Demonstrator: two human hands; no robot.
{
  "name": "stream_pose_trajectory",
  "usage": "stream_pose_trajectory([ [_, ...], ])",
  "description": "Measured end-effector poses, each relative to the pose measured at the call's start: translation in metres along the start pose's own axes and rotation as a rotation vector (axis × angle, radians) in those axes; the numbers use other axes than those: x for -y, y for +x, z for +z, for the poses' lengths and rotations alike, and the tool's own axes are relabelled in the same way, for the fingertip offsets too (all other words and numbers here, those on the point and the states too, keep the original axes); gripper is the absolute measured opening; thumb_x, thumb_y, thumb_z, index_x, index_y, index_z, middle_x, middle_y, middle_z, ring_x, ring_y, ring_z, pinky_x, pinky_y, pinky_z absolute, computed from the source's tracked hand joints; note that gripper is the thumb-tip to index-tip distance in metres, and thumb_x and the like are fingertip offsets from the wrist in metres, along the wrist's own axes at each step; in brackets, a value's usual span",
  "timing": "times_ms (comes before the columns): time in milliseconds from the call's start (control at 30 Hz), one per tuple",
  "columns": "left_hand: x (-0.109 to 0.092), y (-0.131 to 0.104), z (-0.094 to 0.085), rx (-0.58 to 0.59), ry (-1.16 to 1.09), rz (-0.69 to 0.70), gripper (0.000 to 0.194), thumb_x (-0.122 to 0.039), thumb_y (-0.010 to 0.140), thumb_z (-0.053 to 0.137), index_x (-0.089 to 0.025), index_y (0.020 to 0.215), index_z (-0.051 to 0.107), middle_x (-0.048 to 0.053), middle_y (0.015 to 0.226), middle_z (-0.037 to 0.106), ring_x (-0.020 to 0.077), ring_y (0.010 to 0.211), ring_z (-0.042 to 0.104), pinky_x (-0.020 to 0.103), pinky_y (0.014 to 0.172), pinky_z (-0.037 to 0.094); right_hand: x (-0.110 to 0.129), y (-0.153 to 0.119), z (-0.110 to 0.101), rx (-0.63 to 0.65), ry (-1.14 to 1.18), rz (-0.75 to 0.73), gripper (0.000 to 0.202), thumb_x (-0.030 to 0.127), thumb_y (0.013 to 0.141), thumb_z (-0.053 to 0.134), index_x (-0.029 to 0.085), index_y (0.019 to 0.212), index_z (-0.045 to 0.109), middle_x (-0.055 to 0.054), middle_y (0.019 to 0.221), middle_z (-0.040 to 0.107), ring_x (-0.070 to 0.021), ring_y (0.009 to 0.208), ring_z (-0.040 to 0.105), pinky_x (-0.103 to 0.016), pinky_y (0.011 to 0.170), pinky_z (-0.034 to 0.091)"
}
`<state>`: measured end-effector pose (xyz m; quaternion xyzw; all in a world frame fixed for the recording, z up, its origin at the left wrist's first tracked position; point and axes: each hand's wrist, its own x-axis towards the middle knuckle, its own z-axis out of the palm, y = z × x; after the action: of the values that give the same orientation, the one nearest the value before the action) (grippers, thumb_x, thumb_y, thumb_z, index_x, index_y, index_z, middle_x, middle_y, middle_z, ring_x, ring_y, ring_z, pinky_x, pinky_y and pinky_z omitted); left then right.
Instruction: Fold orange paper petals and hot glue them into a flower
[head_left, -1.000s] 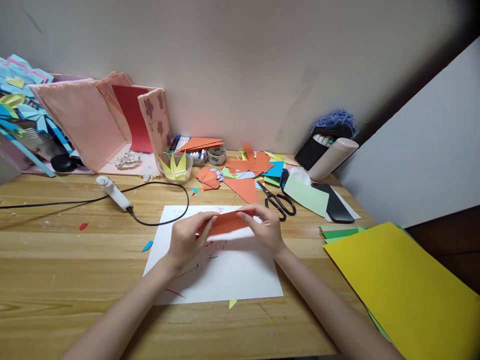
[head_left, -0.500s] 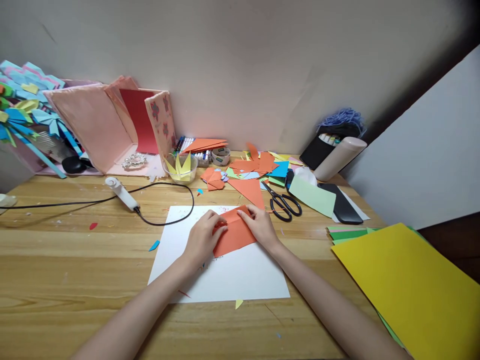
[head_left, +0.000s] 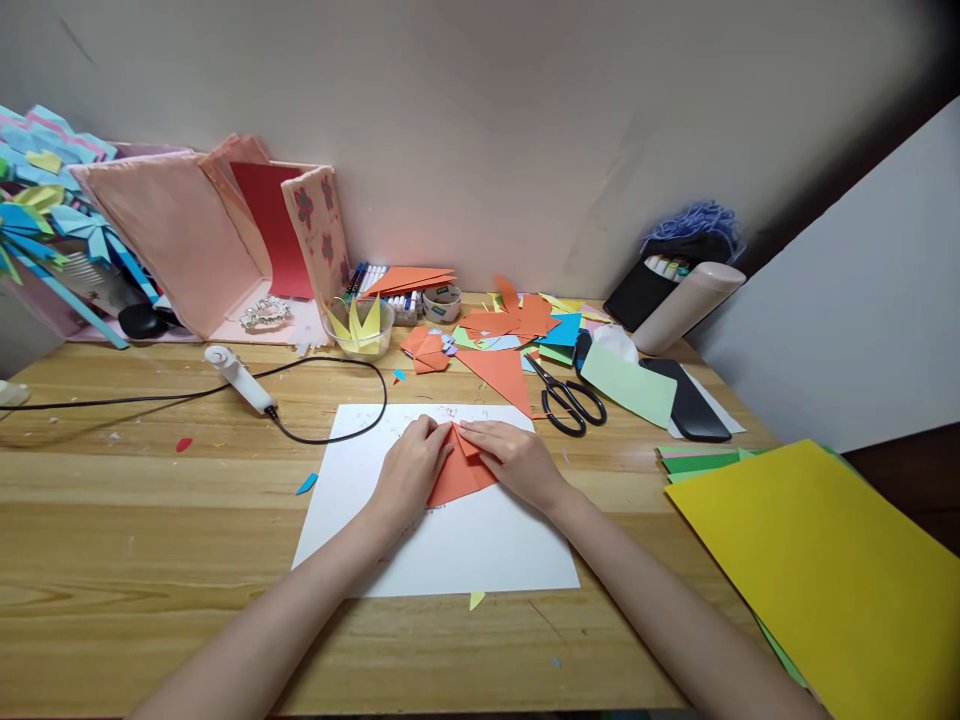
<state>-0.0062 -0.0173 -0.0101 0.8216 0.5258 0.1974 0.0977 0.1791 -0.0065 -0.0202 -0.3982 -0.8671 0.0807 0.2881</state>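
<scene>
Taking the white sheet as your clock, with 6 o'clock towards you, the orange paper lies just above its centre, a little towards 12. Your left hand, curled with thumb and fingers drawn together, has hold of the paper at its 9 o'clock side. Your right hand reaches in from 3 o'clock, fingers nearly straight and close together, thumb tucked lower, keeping the turned-over part down. As for progress, one flap is folded over at the paper's 1 o'clock edge, slanting down from a peak at 12, and it looks only partly flattened. The portion towards 6 o'clock lies flat with no fold visible, so the folding appears partway along, with pressing and perhaps more creasing left. Whether the 9 o'clock side is folded too, you cannot tell, because your fingers cover it. Beyond the sheet, a folded orange piece sits at 12, apart from your work, and more pointed orange pieces rest farther back, also towards 12. An orange triangle lies at 1 o'clock, and the black-handled scissors lie unused at 2.
</scene>
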Motion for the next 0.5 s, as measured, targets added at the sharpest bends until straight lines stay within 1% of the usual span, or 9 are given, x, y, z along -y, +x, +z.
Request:
stream_pose_trajectory([
  [100, 0.0013, 0.0000, 0.0022, -0.013, 0.003, 0.004, 0.025, -0.021, 0.088, 0.036, -0.019, 0.108, 0.051, 0.006, 0.092, 0.051, 0.0176, 0.080, 0.048, 0.027, 0.062, 0.039, -0.0010, 0.0001, 0.0009, 0.019, -0.062, -0.035, 0.031, 0.006, 0.082, 0.048, 0.015, 0.106, 0.064, -0.006, 0.109, 0.065, -0.0170, 0.102, 0.061, -0.032, 0.090, 0.050],
  [167, 0.0011, 0.0001, 0.0020, -0.007, 0.023, 0.003, 0.028, -0.021, 0.088, 0.036, -0.019, 0.113, 0.049, 0.007, 0.092, 0.052, 0.0180, 0.080, 0.048, 0.027, 0.061, 0.039, -0.0024, 0.0000, 0.0015, 0.034, -0.081, -0.044, 0.030, 0.007, 0.082, 0.050, 0.016, 0.107, 0.064, -0.006, 0.109, 0.065, -0.0175, 0.103, 0.061, -0.032, 0.091, 0.050],
  [300, -0.0014, 0.0006, -0.0010, 0.059, 0.096, -0.008, 0.036, -0.022, 0.090, 0.033, -0.021, 0.125, 0.040, 0.006, 0.097, 0.052, 0.0171, 0.081, 0.048, 0.025, 0.058, 0.036, -0.0058, -0.0007, 0.0033, 0.041, -0.102, -0.059, 0.030, 0.008, 0.083, 0.050, 0.016, 0.108, 0.063, -0.005, 0.108, 0.066, -0.0179, 0.103, 0.061, -0.033, 0.090, 0.051],
  [400, -0.0025, 0.0008, -0.0011, 0.090, 0.125, -0.025, 0.033, -0.024, 0.092, 0.028, -0.022, 0.122, 0.042, 0.005, 0.098, 0.052, 0.0158, 0.082, 0.048, 0.024, 0.060, 0.035, -0.0071, -0.0013, 0.0043, 0.052, -0.115, -0.076, 0.030, 0.008, 0.083, 0.049, 0.016, 0.109, 0.063, -0.005, 0.109, 0.065, -0.0185, 0.103, 0.061, -0.033, 0.090, 0.051],
  [500, -0.0023, 0.0008, 0.0004, 0.094, 0.121, -0.047, 0.031, -0.026, 0.093, 0.025, -0.021, 0.115, 0.046, 0.005, 0.097, 0.052, 0.0153, 0.081, 0.048, 0.024, 0.060, 0.034, -0.0070, -0.0012, 0.0046, 0.073, -0.129, -0.080, 0.031, 0.008, 0.083, 0.049, 0.018, 0.109, 0.062, -0.004, 0.110, 0.065, -0.0191, 0.104, 0.060, -0.034, 0.089, 0.052],
])
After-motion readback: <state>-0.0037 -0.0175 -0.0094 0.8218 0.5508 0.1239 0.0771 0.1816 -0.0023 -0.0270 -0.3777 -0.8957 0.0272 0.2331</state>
